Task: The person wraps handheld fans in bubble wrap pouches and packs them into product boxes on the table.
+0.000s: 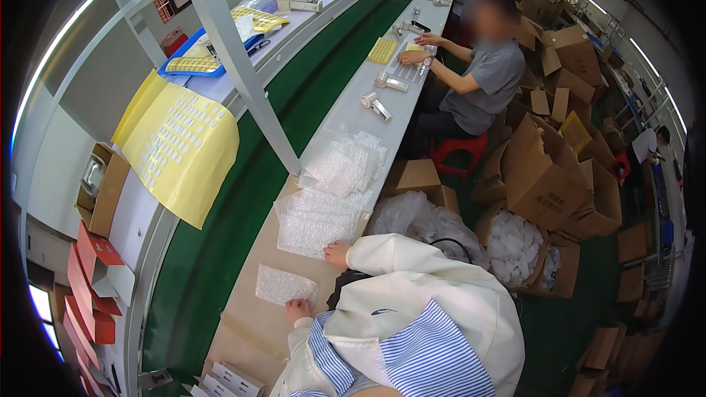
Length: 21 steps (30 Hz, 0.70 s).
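A single bubble wrap bag (278, 286) lies flat on the brown cardboard-covered part of the bench. My left hand (298, 311) is closed at its near edge, fingertips on the plastic. Farther along, my right hand (337, 254) has its fingers bent together at the corner of a spread of bubble wrap bags (315, 222). Behind that spread, more clear bubble wrap bags (342, 165) are heaped loosely. Both my sleeves are white, and the palms are hidden from view.
White handheld devices (391, 82) lie farther up the bench, where a co-worker (478, 66) sits handling a clear sheet. A metal post (235, 66) rises beside the bench. Yellow label sheet (180, 147) hangs from the left shelf. Cardboard boxes (544, 169) crowd the right; white cartons (232, 382) stand below.
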### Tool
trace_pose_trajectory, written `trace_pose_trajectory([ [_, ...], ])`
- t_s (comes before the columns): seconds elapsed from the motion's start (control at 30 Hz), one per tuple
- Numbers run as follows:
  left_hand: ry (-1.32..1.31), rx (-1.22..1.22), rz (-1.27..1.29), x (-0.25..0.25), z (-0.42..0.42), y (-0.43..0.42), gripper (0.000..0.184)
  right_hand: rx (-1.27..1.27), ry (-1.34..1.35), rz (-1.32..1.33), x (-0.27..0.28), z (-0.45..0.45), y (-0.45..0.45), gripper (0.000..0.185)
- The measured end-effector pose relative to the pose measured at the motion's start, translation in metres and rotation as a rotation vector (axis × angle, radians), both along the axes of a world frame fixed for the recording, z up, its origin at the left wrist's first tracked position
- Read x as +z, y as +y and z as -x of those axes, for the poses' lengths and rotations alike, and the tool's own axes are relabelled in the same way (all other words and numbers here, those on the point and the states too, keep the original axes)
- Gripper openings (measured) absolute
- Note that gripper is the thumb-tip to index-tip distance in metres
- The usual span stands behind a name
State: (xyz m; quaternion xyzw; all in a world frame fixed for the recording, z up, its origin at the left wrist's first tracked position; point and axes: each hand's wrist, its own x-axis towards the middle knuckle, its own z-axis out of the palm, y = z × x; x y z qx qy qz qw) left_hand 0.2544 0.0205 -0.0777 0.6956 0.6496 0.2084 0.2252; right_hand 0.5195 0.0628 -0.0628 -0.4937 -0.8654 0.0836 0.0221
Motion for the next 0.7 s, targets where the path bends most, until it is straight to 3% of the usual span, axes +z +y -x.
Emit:
trace_pose_trajectory([
  [0.2, 0.008, -0.022, -0.051, -0.007, 0.003, 0.001, 0.013, -0.026, 0.009, 0.028, 0.003, 0.000, -0.001, 0.019],
  [0.43, -0.006, 0.013, 0.078, 0.019, -0.008, 0.001, 0.013, -0.017, 0.027, 0.031, -0.001, 0.000, 0.000, 0.018],
  [0.7, 0.012, 0.000, 0.025, 0.002, -0.002, 0.004, 0.019, -0.029, 0.033, 0.022, -0.005, 0.001, 0.000, 0.019],
])
